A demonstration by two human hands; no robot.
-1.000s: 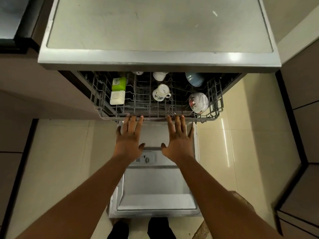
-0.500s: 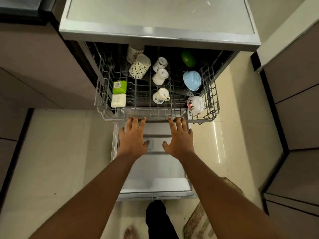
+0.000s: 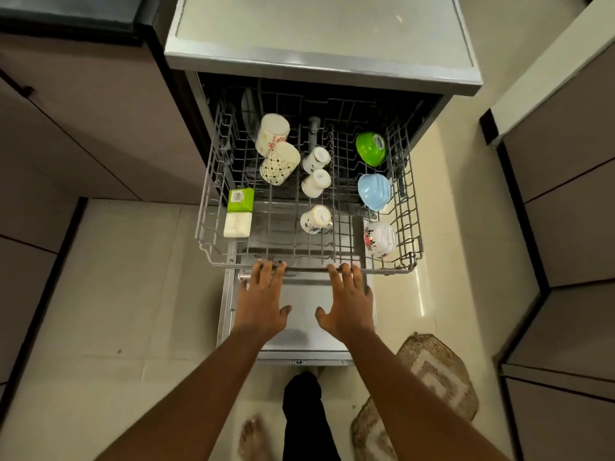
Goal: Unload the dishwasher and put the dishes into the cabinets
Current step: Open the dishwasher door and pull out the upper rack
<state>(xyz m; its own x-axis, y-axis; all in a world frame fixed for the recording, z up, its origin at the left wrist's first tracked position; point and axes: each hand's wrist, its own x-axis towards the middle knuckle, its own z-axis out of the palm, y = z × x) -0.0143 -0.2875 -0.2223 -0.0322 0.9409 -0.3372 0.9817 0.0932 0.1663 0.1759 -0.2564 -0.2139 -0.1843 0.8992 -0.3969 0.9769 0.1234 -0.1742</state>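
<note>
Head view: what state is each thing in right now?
Dishwasher door: open, folded down.
Rack: pulled out, loaded.
Green bowl: upside down, in rack.
Blue bowl: upside down, in rack.
Left hand: fingers on rack's front rail.
Right hand: the same.

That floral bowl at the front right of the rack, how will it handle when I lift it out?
The floral bowl looks like glazed ceramic, so probably stiff, fragile and a bit slippery. It leans on edge between the rack wires, so it may tip or roll once freed. Likely fairly heavy for its size.
</note>
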